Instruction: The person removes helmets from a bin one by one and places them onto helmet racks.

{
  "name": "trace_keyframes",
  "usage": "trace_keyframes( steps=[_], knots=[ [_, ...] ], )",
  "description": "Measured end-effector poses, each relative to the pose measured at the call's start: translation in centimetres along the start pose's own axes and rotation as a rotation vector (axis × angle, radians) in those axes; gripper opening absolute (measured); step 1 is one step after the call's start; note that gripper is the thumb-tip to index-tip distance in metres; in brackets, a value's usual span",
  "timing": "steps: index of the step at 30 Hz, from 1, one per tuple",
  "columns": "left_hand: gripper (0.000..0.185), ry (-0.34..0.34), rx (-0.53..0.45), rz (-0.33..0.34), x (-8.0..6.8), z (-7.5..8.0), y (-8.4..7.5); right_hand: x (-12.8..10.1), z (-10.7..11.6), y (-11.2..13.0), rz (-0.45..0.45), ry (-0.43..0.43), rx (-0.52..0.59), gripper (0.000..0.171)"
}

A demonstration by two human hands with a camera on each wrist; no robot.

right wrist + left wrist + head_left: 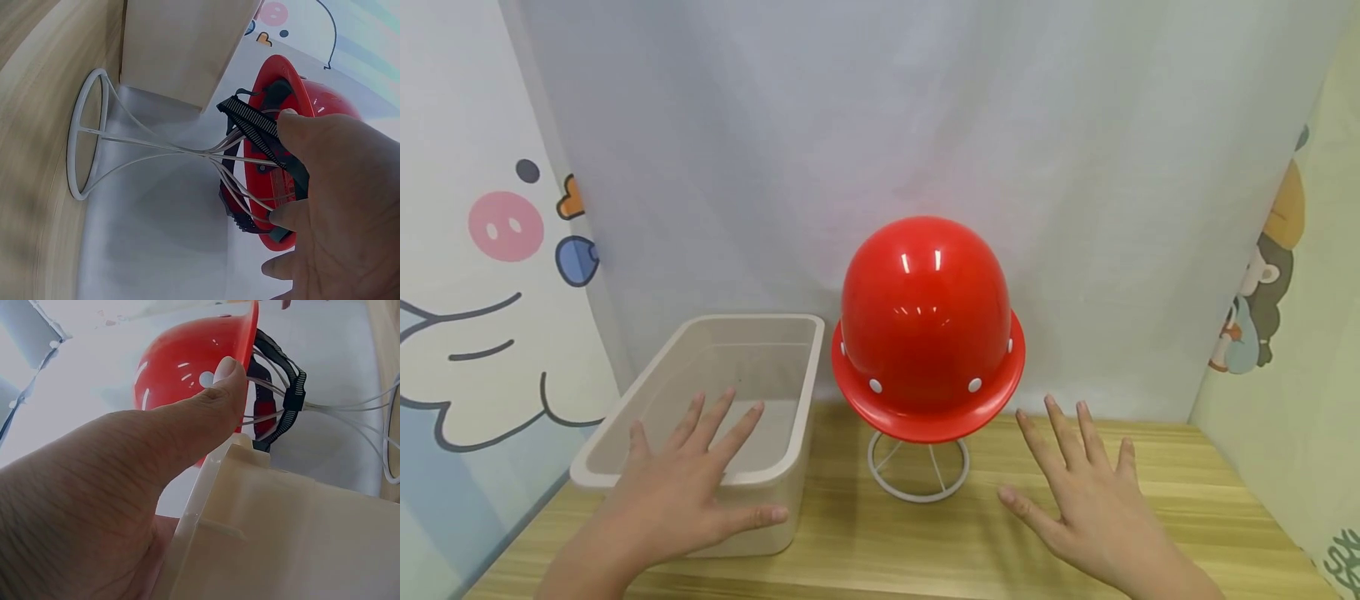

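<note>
A glossy red hard hat (925, 325) sits on a white wire stand (919, 498) whose round base rests on the table. Black straps (256, 128) hang inside the hat, around the stand's wires, in the right wrist view. My left hand (673, 492) is spread palm down over the near rim of the beige plastic bin (816, 367), fingers straight and holding nothing. To the right of the stand, my right hand (1093, 500) is spread over the table, its fingers pointing forward and apart from the hat.
The bin stands left of the hat on a wood-grain table (1195, 475). Behind them hangs a pale grey curtain (737, 167). Cartoon-printed panels close in the left side (445, 250) and the right side (1307, 350).
</note>
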State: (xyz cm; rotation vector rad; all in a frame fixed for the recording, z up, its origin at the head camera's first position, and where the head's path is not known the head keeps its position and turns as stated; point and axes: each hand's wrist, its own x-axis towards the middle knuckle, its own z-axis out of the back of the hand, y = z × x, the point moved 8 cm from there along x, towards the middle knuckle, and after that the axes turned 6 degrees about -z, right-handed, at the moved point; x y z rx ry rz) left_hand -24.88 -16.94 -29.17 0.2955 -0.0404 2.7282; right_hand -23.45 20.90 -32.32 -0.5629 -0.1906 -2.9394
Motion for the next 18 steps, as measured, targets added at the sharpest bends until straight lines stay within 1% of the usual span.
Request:
trace_keyframes(
  steps=[9, 18],
  knots=[
    [0.108, 0.014, -0.014, 0.01, 0.01, -0.29, 0.24, -0.02, -0.1, -0.09, -0.005, 0.007, -0.006, 0.084],
    [0.107, 0.013, -0.025, 0.011, -0.02, -0.45, 0.32, 0.01, -0.47, -0.24, -0.011, 0.028, -0.006, 0.084]
  ],
)
